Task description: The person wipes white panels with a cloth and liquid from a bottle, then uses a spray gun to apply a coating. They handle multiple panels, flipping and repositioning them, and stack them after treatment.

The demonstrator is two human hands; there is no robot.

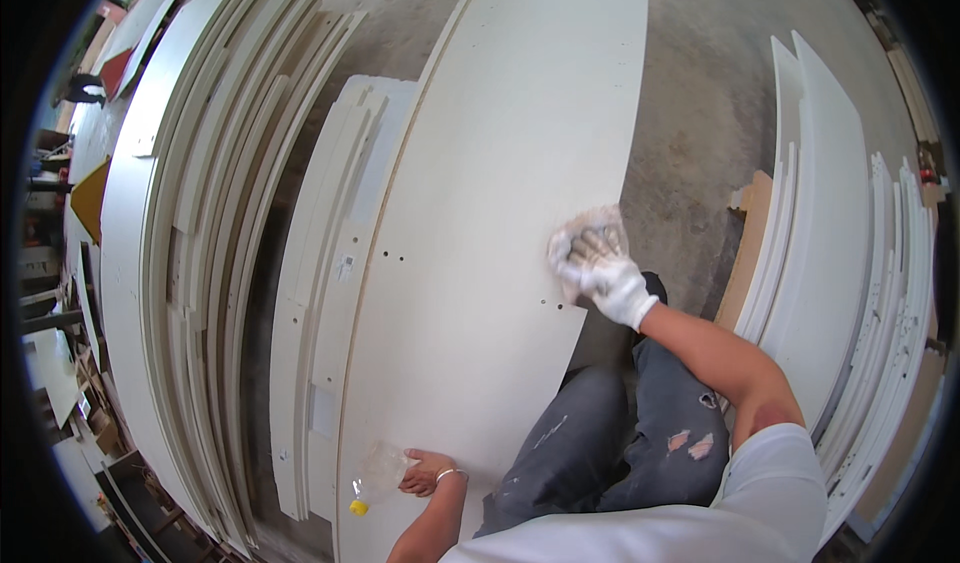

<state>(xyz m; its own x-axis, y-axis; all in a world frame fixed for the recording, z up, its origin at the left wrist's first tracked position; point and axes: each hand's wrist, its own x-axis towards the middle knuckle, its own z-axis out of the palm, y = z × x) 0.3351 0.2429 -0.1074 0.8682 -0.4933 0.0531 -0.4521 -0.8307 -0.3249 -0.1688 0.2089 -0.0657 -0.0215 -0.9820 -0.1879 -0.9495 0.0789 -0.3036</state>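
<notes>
Bottle: clear plastic bottle (377, 475) with a yellow cap, gripped by the bare left hand (428, 471) at the board's near end
Cloth: crumpled rag (585, 240) pressed flat under the gloved right hand (608, 278)
Board: long white board (500, 213) (drilled holes)
Floor: grey concrete floor (690, 133), stacked panels (200, 213) on both sides

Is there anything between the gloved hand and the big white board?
Yes, a crumpled cloth. The right hand presses it flat onto the white board, near the board's right edge, so the glove does not touch the board there.

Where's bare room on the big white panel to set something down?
The white panel is bare across its far half, beyond the gloved right hand and its rag, and across the middle between both hands. The near corner is taken: the left hand holds a clear bottle. The stacked boards crowd the left.
</notes>
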